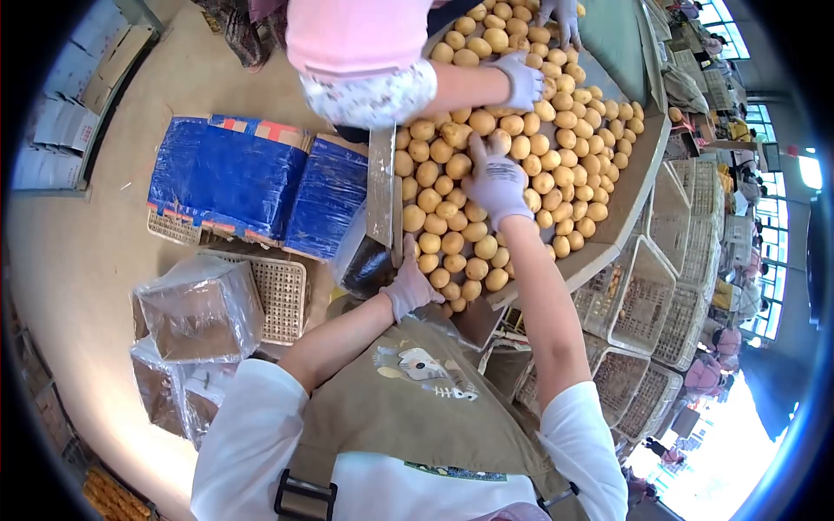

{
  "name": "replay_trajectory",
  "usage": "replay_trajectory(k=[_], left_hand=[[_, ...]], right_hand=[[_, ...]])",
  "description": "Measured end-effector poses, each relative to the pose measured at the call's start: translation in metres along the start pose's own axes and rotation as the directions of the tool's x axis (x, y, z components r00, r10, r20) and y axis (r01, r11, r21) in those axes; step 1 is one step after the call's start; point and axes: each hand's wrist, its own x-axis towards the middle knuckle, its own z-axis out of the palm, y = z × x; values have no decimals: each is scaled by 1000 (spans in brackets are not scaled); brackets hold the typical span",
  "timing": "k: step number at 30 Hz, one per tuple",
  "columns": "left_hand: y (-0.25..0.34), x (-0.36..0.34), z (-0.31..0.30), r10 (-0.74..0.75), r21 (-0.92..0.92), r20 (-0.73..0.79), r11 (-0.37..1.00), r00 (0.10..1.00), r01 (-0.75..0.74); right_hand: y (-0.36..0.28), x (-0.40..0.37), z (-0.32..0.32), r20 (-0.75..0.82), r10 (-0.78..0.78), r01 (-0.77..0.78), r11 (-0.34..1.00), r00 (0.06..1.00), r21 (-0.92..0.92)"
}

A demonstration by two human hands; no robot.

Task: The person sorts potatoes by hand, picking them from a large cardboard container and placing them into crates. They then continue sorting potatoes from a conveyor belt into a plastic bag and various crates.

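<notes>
Round yellow-brown fruits (556,161) lie heaped on a sorting table with a raised rim (608,239). My right hand (497,185), in a pale glove, reaches over the middle of the heap. One fruit (499,141) shows between its fingers, which look bent around it. At the near left corner of the heap is my left hand (413,291), also gloved. Its thumb points up beside the metal edge (382,187) and its fingers are apart, against the nearest fruits. The palm side of both hands is hidden.
Across the heap, a co-worker's gloved hand (524,81) touches fruits; another gloved hand (565,19) is further back. Blue-covered cardboard (230,174), a plastic-lined box (200,313) and a crate (282,300) stand left. Stacked crates (643,295) stand right.
</notes>
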Motion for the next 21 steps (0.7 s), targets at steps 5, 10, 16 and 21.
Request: replay_trajectory(k=[5, 10, 16, 21], left_hand=[[-7, 18, -57, 440, 866, 86, 411, 894, -286], [-8, 5, -34, 538, 897, 161, -430, 827, 104], [-4, 19, -47, 400, 782, 217, -617, 890, 86], [-7, 13, -31, 360, 771, 349, -635, 865, -47]], right_hand=[[-5, 21, 2, 229, 136, -111, 987, 964, -118], [19, -16, 26, -70, 94, -79, 979, 993, 190], [58, -207, 58, -603, 267, 123, 842, 752, 525], [132, -366, 130, -60, 647, -589, 725, 761, 357]])
